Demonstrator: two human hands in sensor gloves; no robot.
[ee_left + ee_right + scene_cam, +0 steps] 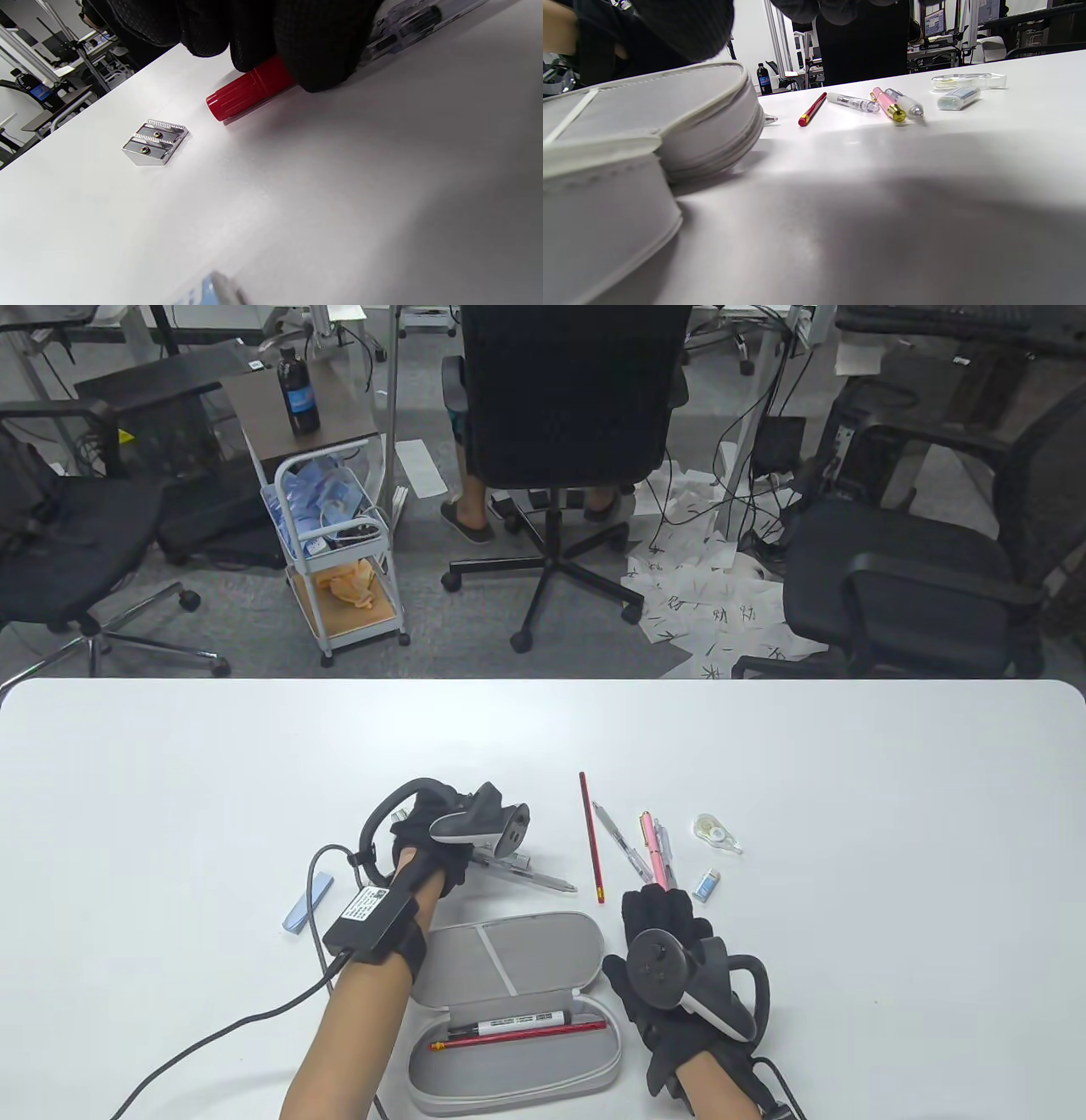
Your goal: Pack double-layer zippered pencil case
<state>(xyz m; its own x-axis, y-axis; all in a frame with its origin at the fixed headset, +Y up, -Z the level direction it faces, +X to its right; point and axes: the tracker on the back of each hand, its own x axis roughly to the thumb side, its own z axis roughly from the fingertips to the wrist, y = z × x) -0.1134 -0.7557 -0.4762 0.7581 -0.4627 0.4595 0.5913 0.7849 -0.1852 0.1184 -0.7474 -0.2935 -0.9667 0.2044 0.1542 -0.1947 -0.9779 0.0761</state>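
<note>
The grey pencil case (543, 937) lies open near the front edge, with a marker and a red pencil (517, 1027) in its lower half. My left hand (475, 857) reaches beyond the case. In the left wrist view its fingers (314, 51) grip a red-capped marker (250, 91) on the table, next to a clear pen (407, 21). My right hand (662, 912) rests flat and empty on the table at the case's right end. The case (670, 127) fills the left of the right wrist view.
Right of my left hand lie a red pencil (591, 836), a clear pen (615, 836), a pink pen (652, 848), a correction tape (717, 831) and an eraser (706, 884). A metal sharpener (155, 142) sits by the marker. A blue strip (307, 902) lies left of the case.
</note>
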